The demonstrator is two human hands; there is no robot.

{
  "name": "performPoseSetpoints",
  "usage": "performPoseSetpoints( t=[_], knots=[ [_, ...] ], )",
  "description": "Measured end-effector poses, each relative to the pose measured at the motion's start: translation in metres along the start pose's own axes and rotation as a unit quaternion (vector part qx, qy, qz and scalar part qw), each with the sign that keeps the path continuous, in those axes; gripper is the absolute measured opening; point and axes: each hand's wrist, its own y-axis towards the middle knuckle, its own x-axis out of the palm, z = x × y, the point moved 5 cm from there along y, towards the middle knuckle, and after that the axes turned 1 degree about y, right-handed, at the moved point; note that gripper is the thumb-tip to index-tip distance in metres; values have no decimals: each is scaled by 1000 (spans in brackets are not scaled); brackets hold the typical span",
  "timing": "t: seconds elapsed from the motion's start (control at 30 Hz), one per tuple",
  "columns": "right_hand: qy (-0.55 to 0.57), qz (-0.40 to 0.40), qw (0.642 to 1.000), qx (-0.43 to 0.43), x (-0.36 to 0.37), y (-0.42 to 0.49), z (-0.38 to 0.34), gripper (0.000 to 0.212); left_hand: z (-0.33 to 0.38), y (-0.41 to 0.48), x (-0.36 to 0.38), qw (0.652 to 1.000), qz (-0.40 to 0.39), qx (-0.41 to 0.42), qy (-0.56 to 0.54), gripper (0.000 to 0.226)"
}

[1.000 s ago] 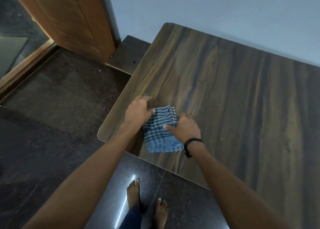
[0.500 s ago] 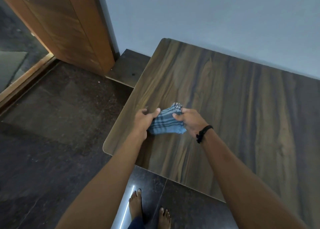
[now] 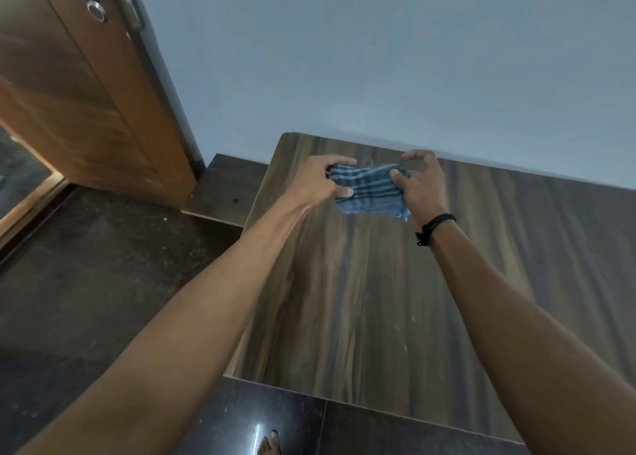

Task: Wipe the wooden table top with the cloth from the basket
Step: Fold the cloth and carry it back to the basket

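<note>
A blue cloth (image 3: 371, 193) with dark stripes hangs bunched between both my hands, lifted above the far left part of the wooden table top (image 3: 361, 299). My left hand (image 3: 318, 182) grips its left end with curled fingers. My right hand (image 3: 421, 186), with a black band at the wrist, pinches its right end between thumb and fingers. The cloth's lower edge hangs loose toward the table. No basket is in view.
A pale blue wall (image 3: 378, 58) runs along the table's far edge. A wooden door (image 3: 86, 93) stands at the left, with a dark stone floor (image 3: 86, 282) below it. My bare foot (image 3: 268, 444) shows by the table's near edge.
The cloth lay folded on the table near its front left corner. Both hands have gathered it, lifted it and carried it toward the far edge. The view has tilted up.
</note>
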Motion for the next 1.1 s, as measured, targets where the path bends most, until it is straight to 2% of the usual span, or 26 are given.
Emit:
performPoseSetpoints(
  t=[0.1,0.27,0.3,0.43,0.5,0.57,0.7,0.8,0.87,1.0,1.1],
  knots=[
    [-19,27,999,-36,-20,8,-29,15,38,14,0,992,6,64,109,47],
    [-41,67,992,-100,-61,27,-77,13,103,40,7,977,38,140,158,15],
    [-37,61,991,-112,-69,31,-88,13,116,44,8,979,41,141,144,11],
    [12,-17,991,-130,-111,46,-126,30,165,48,13,992,27,120,22,22],
    [-5,-29,990,-136,-136,51,-140,34,187,47,21,992,18,111,-53,23],
    [-13,-21,990,-141,-161,56,-153,26,209,45,37,989,8,105,-99,24],
    [43,28,990,-134,-208,57,-173,6,246,38,80,980,-13,86,-179,31],
    [72,70,986,-132,-240,53,-184,8,265,34,121,968,-67,66,-232,55],
    [81,84,985,-129,-259,52,-189,11,276,33,148,963,-82,55,-251,62],
    [82,97,987,-96,-296,51,-192,16,294,38,189,954,-47,21,-296,38],
    [118,73,987,-79,-320,48,-195,26,309,43,213,940,-62,4,-335,18]
  ],
)
